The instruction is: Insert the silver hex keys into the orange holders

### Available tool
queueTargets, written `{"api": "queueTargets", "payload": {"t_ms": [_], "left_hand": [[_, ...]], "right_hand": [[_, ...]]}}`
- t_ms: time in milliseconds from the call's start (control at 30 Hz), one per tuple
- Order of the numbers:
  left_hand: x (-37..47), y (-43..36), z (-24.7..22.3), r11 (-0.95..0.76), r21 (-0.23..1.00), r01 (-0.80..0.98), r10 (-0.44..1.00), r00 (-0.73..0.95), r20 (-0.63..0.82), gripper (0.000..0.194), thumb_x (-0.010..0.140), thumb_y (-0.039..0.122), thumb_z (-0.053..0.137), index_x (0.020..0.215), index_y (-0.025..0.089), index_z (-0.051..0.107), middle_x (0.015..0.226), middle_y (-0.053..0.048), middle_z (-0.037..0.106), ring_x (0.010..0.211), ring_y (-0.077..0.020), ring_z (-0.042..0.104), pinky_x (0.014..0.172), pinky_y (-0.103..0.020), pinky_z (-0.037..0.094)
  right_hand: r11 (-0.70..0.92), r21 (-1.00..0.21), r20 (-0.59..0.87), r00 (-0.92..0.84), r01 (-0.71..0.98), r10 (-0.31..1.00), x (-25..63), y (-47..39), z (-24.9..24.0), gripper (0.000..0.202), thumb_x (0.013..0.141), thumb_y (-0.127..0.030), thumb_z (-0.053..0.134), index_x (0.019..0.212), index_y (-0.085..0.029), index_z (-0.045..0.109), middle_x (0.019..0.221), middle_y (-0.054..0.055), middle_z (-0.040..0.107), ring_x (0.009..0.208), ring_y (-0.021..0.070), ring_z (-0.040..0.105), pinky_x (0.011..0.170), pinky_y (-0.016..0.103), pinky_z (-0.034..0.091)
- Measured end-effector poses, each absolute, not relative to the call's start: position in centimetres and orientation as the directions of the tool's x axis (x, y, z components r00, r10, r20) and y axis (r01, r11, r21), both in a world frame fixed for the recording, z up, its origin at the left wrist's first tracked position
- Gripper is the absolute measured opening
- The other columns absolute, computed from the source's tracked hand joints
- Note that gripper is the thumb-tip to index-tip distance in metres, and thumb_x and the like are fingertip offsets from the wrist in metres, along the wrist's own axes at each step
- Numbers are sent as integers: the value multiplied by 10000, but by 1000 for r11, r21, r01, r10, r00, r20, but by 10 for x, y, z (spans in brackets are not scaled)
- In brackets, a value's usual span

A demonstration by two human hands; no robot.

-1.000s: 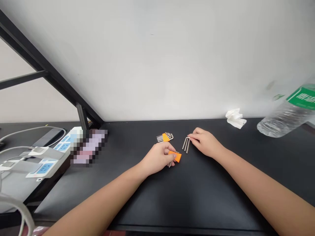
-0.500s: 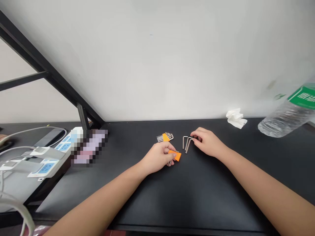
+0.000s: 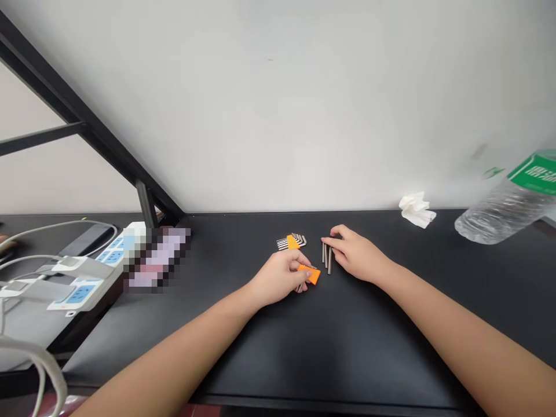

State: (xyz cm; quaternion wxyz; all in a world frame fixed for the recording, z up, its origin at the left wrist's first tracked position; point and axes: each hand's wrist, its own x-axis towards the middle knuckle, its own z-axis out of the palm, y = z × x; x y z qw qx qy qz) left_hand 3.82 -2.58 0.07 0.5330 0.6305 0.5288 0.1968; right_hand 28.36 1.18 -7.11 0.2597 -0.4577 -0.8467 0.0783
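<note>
My left hand (image 3: 284, 274) is closed around an orange hex key holder (image 3: 313, 275), thumb on top. Metal ends of hex keys (image 3: 299, 287) poke out beneath my fingers. Three loose L-shaped hex keys (image 3: 326, 259) lie side by side on the black table, long arms toward me. My right hand (image 3: 358, 253) rests over their bent ends, fingers stretched and apart, the fingertips touching the keys; their short arms are hidden. Just behind my left hand lies a second orange holder (image 3: 293, 241) filled with several smaller hex keys.
A crumpled white tissue (image 3: 417, 209) and a plastic bottle with a green label (image 3: 499, 208) are at the back right. On the left are a power strip (image 3: 98, 269) with cables, a phone (image 3: 87, 240), a pixelated pinkish item (image 3: 160, 258) and a black metal frame (image 3: 110, 159).
My right hand has moved left over the loose hex keys, and its fingers have spread from a pinch. The keys now lie straighter and closer together. My left hand keeps its hold.
</note>
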Motion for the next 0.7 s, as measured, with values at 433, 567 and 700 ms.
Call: {"api": "queueTargets", "payload": {"t_ms": [433, 567, 700], "left_hand": [[38, -26, -6, 150, 937, 315, 906, 336, -258, 400, 850, 254, 739, 1164, 201, 498, 811, -15, 717, 679, -142, 686, 674, -307, 619], [41, -31, -4, 98, 953, 287, 884, 415, -216, 448, 861, 238, 712, 1220, 218, 446, 827, -9, 727, 692, -141, 684, 719, -317, 605], [48, -38, 2, 47, 935, 351, 884, 422, -203, 439, 861, 213, 693, 1235, 224, 464, 808, 11, 703, 717, -148, 688, 731, -307, 586]], "right_hand": [[636, -506, 405, -490, 583, 772, 281, -9, -47, 238, 951, -172, 546, 1139, -218, 684, 1116, 79, 652, 862, 183, 638, 780, 338, 536], [580, -630, 355, -473, 516, 806, 264, -24, -32, 183, 1007, -384, 587, 1053, -227, 667, 886, 26, 665, 707, 152, 588, 634, 289, 461], [595, -620, 294, -551, 512, 781, 248, -31, -32, 230, 1064, -306, 475, 923, -212, 632, 834, 8, 677, 700, 138, 598, 631, 273, 410]]}}
